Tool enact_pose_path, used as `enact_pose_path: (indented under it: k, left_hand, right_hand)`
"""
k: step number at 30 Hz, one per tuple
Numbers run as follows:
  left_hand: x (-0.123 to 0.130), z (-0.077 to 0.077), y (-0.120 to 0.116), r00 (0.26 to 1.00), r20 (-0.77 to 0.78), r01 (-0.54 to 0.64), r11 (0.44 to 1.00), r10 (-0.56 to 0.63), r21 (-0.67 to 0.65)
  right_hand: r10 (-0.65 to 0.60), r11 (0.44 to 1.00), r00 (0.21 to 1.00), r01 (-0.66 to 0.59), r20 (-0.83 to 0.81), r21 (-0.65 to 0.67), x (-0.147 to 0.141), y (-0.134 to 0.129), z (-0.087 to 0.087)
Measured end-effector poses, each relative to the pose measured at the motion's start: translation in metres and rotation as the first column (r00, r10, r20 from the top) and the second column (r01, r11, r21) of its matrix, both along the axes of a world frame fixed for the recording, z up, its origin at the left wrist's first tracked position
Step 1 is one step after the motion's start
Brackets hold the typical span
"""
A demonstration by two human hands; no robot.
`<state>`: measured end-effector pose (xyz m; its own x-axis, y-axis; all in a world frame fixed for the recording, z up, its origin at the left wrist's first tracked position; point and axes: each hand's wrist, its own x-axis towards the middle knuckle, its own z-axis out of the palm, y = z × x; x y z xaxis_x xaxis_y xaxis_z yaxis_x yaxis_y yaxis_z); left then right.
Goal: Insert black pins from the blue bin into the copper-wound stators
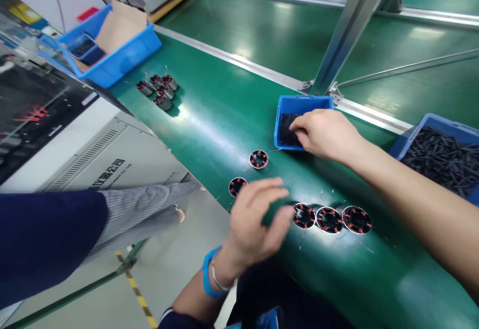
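My right hand (325, 132) reaches into a small blue bin (304, 103) of tiny black pieces (287, 125). Its thumb and forefinger are pinched together at the pieces; whatever lies between the fingertips is too hidden to make out. My left hand (258, 219) hovers over the green table with fingers spread and nothing in it. Beside its thumb, three ring-shaped motor stators with copper windings stand in a row: a near one (304, 204), a middle one (329, 208) and a right one (357, 208). Another stator (237, 178) is partly behind my left fingers, and one more (258, 151) stands beyond it.
At the right is a larger blue bin (402, 142) full of black strips. Several stators (163, 103) cluster at the far left near a blue crate (123, 59) holding cardboard. A metal post (346, 29) rises behind the small bin. A person in striped trousers (142, 206) is at the left.
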<state>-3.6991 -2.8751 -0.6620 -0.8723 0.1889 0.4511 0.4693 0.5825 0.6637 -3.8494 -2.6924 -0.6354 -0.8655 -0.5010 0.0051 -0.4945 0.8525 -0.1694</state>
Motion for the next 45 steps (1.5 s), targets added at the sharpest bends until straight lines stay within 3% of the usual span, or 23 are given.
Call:
enact_pose_path:
  k: [2,5,9,12,15,18,20,22,24,26,28,30,33,37,45]
  left_hand:
    - [-0.027,0.008,-0.019,0.994,-0.066,-0.102,0.973,0.090,-0.208]
    - [-0.057,0.004,-0.037,0.998,0.042,-0.029,0.899,0.052,-0.436]
    - [-0.060,-0.005,-0.033,0.983,0.152,-0.023,0.895,0.101,-0.446]
    - [-0.054,0.002,-0.028,0.989,0.124,-0.030,0.933,0.079,-0.358]
    - [-0.059,0.012,-0.031,0.987,0.083,0.159,0.919,-0.138,-0.361]
    - [-0.068,0.015,-0.033,0.910,0.173,0.414,0.806,-0.377,-0.423]
    - [-0.070,0.011,-0.030,0.906,0.217,0.424,0.780,-0.364,-0.460]
    - [-0.069,0.007,-0.023,0.952,0.188,0.304,0.802,-0.241,-0.515]
    - [-0.067,0.003,-0.017,0.981,0.140,0.188,0.824,-0.133,-0.535]
    - [-0.064,0.001,-0.012,0.985,0.113,0.168,0.848,-0.128,-0.503]
    - [-0.063,0.000,-0.009,0.974,0.108,0.226,0.851,-0.199,-0.474]
    - [-0.064,-0.002,-0.006,0.966,0.102,0.258,0.842,-0.239,-0.475]
    - [-0.064,-0.007,-0.003,0.979,0.087,0.203,0.865,-0.184,-0.458]
    - [-0.062,-0.013,0.000,0.992,0.079,0.124,0.917,-0.102,-0.379]
    - [-0.059,-0.013,0.001,0.994,0.098,0.087,0.939,-0.057,-0.332]
  right_hand:
    - [-0.042,0.985,0.999,0.039,0.011,0.165,-0.008,-0.006,-0.007]
    - [-0.019,0.971,0.999,0.010,0.035,0.238,-0.015,-0.006,-0.013]
    - [-0.003,0.987,1.000,-0.001,0.025,0.158,-0.018,0.000,-0.012]
    - [-0.003,0.995,1.000,0.002,0.012,0.097,-0.021,0.006,-0.013]
    - [0.019,0.998,0.999,-0.017,-0.029,0.056,-0.024,0.012,-0.017]
    - [0.031,0.999,0.997,-0.032,-0.069,-0.012,-0.024,0.015,-0.017]
    - [0.001,0.997,0.997,-0.007,-0.074,-0.082,-0.022,0.016,-0.013]
    - [-0.055,0.984,0.996,0.042,-0.068,-0.176,-0.016,0.016,-0.007]
    - [-0.138,0.943,0.989,0.115,-0.054,-0.314,-0.004,0.016,-0.001]
    - [-0.194,0.835,0.979,0.198,0.062,-0.513,0.015,0.015,0.003]
    - [-0.112,0.678,0.941,0.308,0.321,-0.668,0.036,0.014,0.003]
    - [0.060,0.584,0.824,0.429,0.564,-0.689,0.056,0.012,-0.002]
    - [0.120,0.565,0.712,0.525,0.692,-0.637,0.074,0.011,-0.014]
    - [0.090,0.490,0.699,0.589,0.709,-0.643,0.076,0.011,-0.027]
    - [0.142,0.403,0.650,0.651,0.747,-0.643,0.079,0.008,-0.033]
